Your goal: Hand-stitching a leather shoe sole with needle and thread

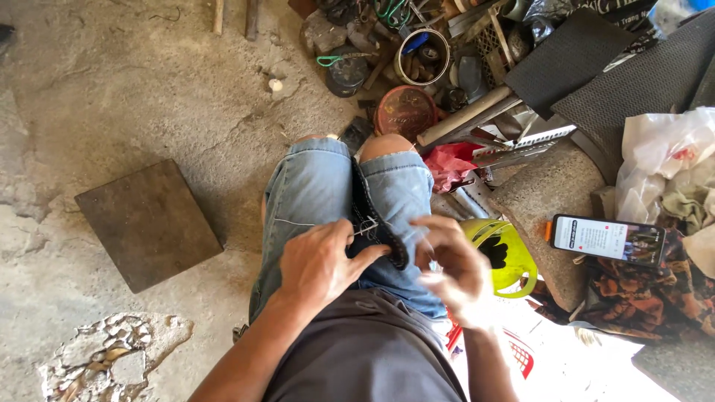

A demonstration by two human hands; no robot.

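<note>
Across the seated person's knees, a dark strap (376, 223) is lying steadied; left hand (320, 260) fingers are pinching it, right hand (454, 272), blurred, is seemingly pulling thread with fingers together

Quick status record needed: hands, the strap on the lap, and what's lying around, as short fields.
left hand: pressing the black strap down on the lap, thumb along its lower end
right hand: raised beside the strap, fingers pinched; blurred, so what it holds cannot be told
strap: dark, narrow, lying between the knees on denim shorts, pale thread at the left fingertips
floor left: square dark board on concrete
right side: yellow-green plastic object, phone with lit screen on patterned cloth
top: pile of metal scrap and tins
</note>
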